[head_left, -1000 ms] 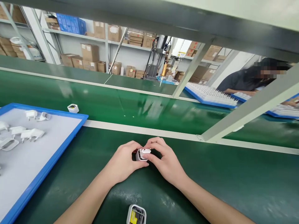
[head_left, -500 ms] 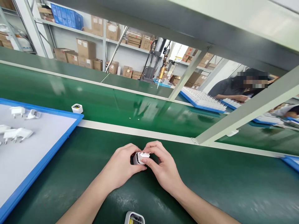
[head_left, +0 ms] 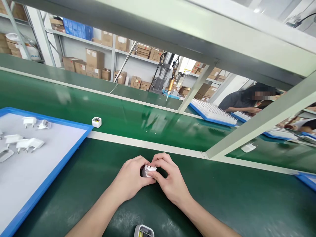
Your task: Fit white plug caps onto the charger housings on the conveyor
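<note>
Smack in the middle of the grip sits a white plug (head_left: 149,170): left hand (head_left: 132,176) pinching its boxy shell (head_left: 144,172), right hand (head_left: 172,181) pinching the pronged cap (head_left: 152,168). Looks like a joining step, so the next move probably calls for keeping both parts square. Smooth, hard-looking plastic. Nearer than the grip: open rounded case (head_left: 142,226). Left: blue-rimmed tray (head_left: 48,181). Below: scuffed green table (head_left: 247,194).

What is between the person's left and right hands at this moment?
A white plug, as the head view shows; the left hand and the right hand both hold it.
</note>
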`<state>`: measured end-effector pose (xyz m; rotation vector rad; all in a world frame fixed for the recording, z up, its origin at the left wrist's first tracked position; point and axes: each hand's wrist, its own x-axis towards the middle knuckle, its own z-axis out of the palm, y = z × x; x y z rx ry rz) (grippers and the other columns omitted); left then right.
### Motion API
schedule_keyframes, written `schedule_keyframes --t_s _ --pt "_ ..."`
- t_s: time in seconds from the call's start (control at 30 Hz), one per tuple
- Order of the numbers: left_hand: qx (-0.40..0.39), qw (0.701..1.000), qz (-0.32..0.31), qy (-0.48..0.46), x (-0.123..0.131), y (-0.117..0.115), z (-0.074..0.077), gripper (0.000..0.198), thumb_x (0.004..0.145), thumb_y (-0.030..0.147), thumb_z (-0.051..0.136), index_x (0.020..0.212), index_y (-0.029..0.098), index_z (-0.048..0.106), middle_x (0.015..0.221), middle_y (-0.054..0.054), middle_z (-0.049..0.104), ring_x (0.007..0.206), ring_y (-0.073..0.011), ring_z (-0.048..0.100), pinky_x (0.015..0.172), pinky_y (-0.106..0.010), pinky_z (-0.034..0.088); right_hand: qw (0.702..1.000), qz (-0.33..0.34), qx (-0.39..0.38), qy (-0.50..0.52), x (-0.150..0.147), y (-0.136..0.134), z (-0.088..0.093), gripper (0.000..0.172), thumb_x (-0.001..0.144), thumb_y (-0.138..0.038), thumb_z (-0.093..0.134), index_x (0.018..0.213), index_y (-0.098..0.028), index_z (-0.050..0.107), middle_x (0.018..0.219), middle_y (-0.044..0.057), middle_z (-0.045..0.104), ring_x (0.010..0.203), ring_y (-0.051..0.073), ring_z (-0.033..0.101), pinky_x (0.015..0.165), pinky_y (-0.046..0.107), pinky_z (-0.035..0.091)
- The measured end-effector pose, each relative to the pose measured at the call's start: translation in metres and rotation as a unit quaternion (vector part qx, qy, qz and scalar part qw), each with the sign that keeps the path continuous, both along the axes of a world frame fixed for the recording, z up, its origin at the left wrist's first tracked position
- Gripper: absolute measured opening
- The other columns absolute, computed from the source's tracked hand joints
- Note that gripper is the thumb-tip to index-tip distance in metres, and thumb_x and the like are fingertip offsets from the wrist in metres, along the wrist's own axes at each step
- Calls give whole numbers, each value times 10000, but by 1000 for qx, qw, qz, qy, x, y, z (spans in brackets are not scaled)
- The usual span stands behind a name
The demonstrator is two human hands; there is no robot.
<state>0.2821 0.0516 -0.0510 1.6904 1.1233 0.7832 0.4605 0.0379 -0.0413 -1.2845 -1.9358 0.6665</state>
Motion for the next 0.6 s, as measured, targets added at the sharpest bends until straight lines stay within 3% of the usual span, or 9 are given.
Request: schedule_keyframes --t_s 0.2,0.27,0.37,0.5,0.6 --pt "40 999 16 -27 8 -1 -7 185 775 224 767 944 205 693 960 -4 668 893 -194 621 794 -300 450 998 13 38 -38 3 7 -1 130 932 -327 599 866 -231 656 997 57 625 964 227 594 873 364 478" --pt "54 996 54 -54 10 -1 -10 323 794 180 734 1107 192 658 1109 -45 660 1038 -217 621 931 -328 465 997 -3 44 -56 15 29 4 212 903 -431 614 863 -231 671 984 59 658 938 231 617 867 354 500" --pt "61 989 108 -82 8 1 -10 486 868 190 654 1335 178 522 1354 -103 552 1241 -247 550 1076 -377 432 992 -92 70 -56 42 83 18 392 821 -596 607 889 -215 670 946 81 700 853 253 641 810 371 521" --pt "52 991 101 -66 2 1 -3 385 963 214 513 1347 179 520 1378 -120 523 1234 -265 556 1057 -417 465 970 -212 100 -63 74 151 32 526 739 -698 551 859 -194 645 792 101 694 730 283 636 684 404 506" --pt "65 993 92 -45 1 1 3 351 964 187 492 1309 167 558 1348 -129 537 1226 -282 553 1071 -439 453 962 -235 111 -89 86 167 30 499 675 -685 574 810 -209 643 719 82 684 669 287 642 613 401 508"
